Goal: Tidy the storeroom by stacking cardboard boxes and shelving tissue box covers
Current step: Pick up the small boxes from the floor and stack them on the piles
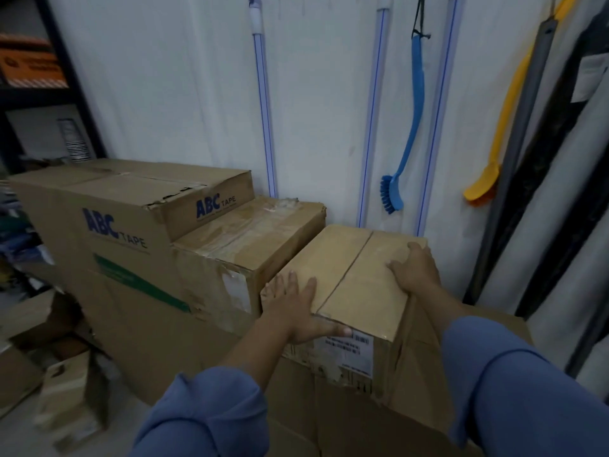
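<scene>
A small brown cardboard box (349, 275) with a white label on its near face rests on a larger box (356, 423) by the white wall. My left hand (300, 308) lies flat on its near left corner, fingers spread over the top and thumb on the front edge. Over the box's right edge, my right hand (415, 268) grips the top near the far corner. To the left stand a taped mid-height box (250, 239) and a tall ABC TAPE box (108, 225). No tissue box covers are in sight.
A blue brush (407, 127) and a yellow brush (494, 140) hang on the wall among white pipes. Dark poles and rolls lean at the right (540, 159). A dark metal shelf (39, 94) stands at the far left, with loose cardboard pieces (66, 384) on the floor below.
</scene>
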